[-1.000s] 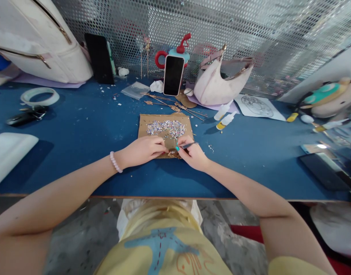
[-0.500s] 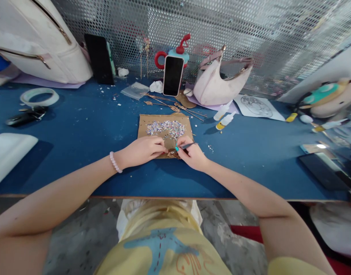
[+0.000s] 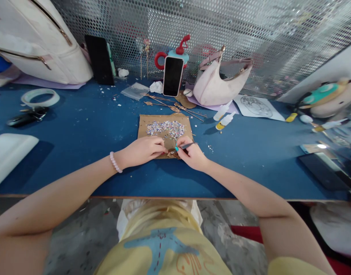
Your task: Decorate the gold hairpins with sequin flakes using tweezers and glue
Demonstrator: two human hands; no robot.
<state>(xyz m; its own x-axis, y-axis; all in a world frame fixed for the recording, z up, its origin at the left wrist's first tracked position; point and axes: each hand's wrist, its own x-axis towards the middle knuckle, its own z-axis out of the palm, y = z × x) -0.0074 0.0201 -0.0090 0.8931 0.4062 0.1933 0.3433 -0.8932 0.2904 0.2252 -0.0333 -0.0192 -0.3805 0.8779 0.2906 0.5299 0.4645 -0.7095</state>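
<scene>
A slip is judged the main risk: the small gold ornament (image 3: 173, 154) is pinned only by fingertips at the near edge of the cardboard sheet (image 3: 143, 126), and a push from the tweezers (image 3: 189, 145) could skid it off onto the blue table (image 3: 86, 126). A sideways brush of either wrist could also scatter the loose pile of glittering chips (image 3: 166, 128) heaped just beyond the fingers. A chip could be dropped if the tweezer pinch is relaxed, though whether one is carried at the tip cannot be told.

The left hand (image 3: 142, 150) is closed down, fingertips pressed on or against the ornament from the left. The right hand (image 3: 193, 154) is curled shut around the tweezers, which are held low with the tip pointed left toward the ornament; the gap between the tweezer tips is too small to be judged. Two glue bottles (image 3: 224, 116) lie well apart, at the far right of the sheet.
</scene>
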